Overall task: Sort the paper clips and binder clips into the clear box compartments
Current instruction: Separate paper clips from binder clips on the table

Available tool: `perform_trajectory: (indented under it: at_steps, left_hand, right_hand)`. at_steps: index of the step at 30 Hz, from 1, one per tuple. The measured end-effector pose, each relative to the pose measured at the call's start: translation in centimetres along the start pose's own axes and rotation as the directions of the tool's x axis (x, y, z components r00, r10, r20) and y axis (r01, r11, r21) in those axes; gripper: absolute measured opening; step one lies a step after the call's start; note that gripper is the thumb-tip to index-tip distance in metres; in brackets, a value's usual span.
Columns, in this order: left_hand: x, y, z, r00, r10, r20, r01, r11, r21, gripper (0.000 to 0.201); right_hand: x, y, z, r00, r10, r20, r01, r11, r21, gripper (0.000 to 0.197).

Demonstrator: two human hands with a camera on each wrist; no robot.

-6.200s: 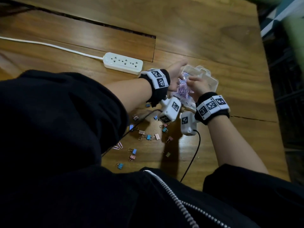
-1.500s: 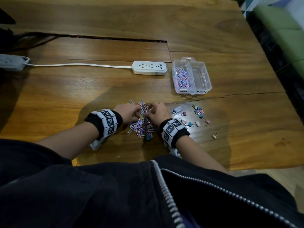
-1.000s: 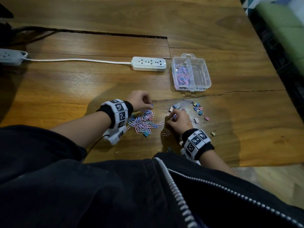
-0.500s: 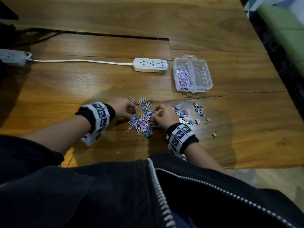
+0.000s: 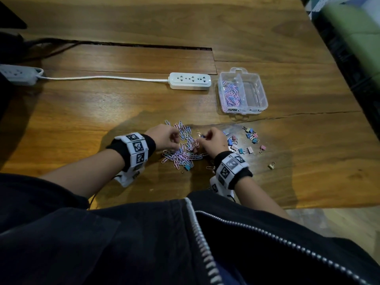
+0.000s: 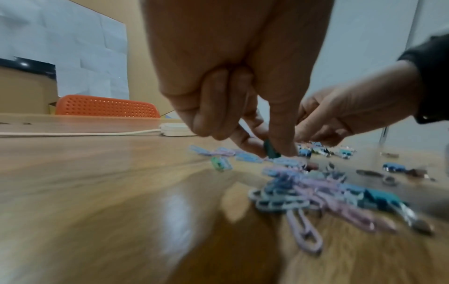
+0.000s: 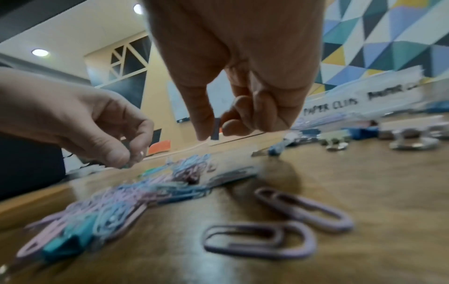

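Note:
A heap of pink and blue paper clips lies on the wooden table, between my two hands. My left hand reaches down into the heap, its thumb and forefinger pinching a teal binder clip. My right hand hovers at the heap's right edge, with thumb and forefinger pinching a small dark blue binder clip. Several loose binder clips lie to its right. The clear box stands further back, with paper clips in its left compartment and a bare right compartment.
A white power strip and its cord lie just left of the box. A lone gold binder clip sits near the table's front edge. Two pink paper clips lie apart from the heap, under my right wrist.
Over the last second my right hand came back from the binder clips to the heap's right edge, and my left hand dropped its fingers into the heap. The box has not moved.

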State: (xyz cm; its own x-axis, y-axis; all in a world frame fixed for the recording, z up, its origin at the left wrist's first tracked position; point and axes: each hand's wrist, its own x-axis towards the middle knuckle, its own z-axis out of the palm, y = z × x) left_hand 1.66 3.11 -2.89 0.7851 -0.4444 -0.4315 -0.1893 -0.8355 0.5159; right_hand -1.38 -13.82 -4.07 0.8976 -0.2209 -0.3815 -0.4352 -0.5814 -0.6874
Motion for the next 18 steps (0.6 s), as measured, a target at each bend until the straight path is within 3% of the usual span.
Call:
perform_trajectory:
  at_steps: [4,5,7,9,14,18]
  left_hand:
    - [1.5,3.0,0.2,0.992,-0.004,-0.126,-0.02,0.981,-0.191,0.018]
    - [2.0,3.7,0.3,0.99,-0.014,-0.144,-0.022,0.969,-0.248,0.019]
    - [2.7,5.1,0.8,0.988,-0.022,-0.151,-0.029,0.944,-0.328,0.019]
    - [3.4,5.9,1.2,0.991,-0.022,-0.131,-0.026,0.934,-0.356,0.019]
    - [3.1,4.9,1.2,0.997,0.017,-0.079,-0.021,0.998,-0.06,0.021]
    - [0.8,3.4,1.2,0.997,0.007,0.078,-0.019,0.987,0.161,0.024]
  right_hand:
    - [-0.5,2.0,-2.5,0.987,0.095,-0.127,-0.094,0.995,0.013,0.014]
    - [-0.6,2.4,-2.9,0.981,0.099,-0.17,-0.105,0.994,-0.03,0.02]
    - [-1.0,2.8,-3.2,0.972,0.048,-0.229,-0.087,0.983,-0.16,0.03]
    - [-1.6,2.7,-2.9,0.971,-0.026,-0.236,-0.036,0.967,-0.251,0.027]
    - [-2.1,2.7,-0.6,0.993,-0.116,-0.031,0.102,0.947,-0.306,0.019]
    - [-1.3,1.9,0.7,0.987,-0.146,0.067,0.161,0.916,-0.368,0.025]
